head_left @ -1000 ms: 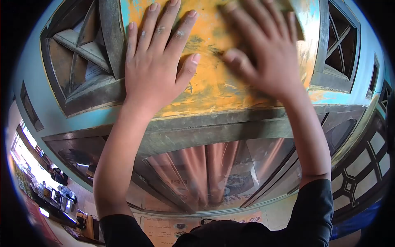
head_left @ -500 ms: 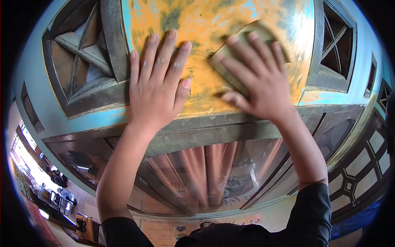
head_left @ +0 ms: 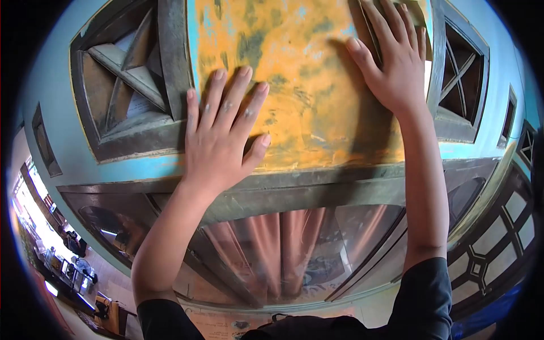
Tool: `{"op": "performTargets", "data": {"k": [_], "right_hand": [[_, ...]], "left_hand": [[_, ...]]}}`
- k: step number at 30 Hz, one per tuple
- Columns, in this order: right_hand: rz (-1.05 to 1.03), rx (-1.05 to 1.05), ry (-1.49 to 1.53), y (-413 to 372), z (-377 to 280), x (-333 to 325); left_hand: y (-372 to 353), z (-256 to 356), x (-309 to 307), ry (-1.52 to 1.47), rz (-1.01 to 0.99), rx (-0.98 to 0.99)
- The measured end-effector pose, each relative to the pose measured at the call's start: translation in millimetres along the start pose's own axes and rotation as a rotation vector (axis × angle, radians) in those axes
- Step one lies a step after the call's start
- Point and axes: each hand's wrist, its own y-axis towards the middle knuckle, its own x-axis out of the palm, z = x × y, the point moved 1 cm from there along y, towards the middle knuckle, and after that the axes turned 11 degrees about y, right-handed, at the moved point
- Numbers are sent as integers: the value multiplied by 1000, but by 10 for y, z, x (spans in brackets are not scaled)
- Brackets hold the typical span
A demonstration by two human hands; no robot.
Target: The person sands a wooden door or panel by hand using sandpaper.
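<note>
My left hand (head_left: pixel 218 141) lies flat on an orange-yellow panel (head_left: pixel 306 102), its fingers spread and holding nothing. Patches of blue and dark grey show through the panel's worn paint. Higher up, at the panel's right side, my right hand (head_left: pixel 396 76) presses a sheet of what looks like sandpaper (head_left: pixel 428 46) against the surface. The fingers lie over most of the sheet, and its top runs out of view. My right thumb points up and left, beside the sheet.
Dark framed openings with crossed bars flank the panel, one at left (head_left: pixel 127 79) and one at right (head_left: pixel 460 71). Below runs a dark wooden beam (head_left: pixel 300 195), above glass with pinkish curtains (head_left: pixel 289 243). A patterned dark lattice (head_left: pixel 479 266) stands at lower right.
My right hand has moved up and to the right across the panel with the sandpaper. My left hand stays flat on the panel; the whole view has shifted slightly.
</note>
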Motion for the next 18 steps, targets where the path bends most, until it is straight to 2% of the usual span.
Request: {"op": "performTargets", "data": {"k": [2,4,6,8,11,13,14,15,18], "right_hand": [[67,-85,-50,109,-208,187],[-66,-256,-100,58,-320,208],[-106,-239,-112,167,-227,87],[13,29,63,337,-33,-6],[158,53,-112,416,-61,70],[54,-166,-60,307,-253,84],[57,-396,-122,234,-162,190],[-35,-382,-125,224,-147,134],[11,-115,47,573,150,36]], "left_hand": [[237,-55,-17,-1,67,-8],[513,-140,-54,33,135,-9],[789,-257,-29,81,193,-3],[1048,-356,-49,121,215,-12],[1397,-422,-172,188,203,-16],[1578,-503,-140,204,214,-34],[1645,-518,-144,212,222,-40],[1686,-509,-167,198,232,-73],[1714,-513,-156,227,236,-95]]}}
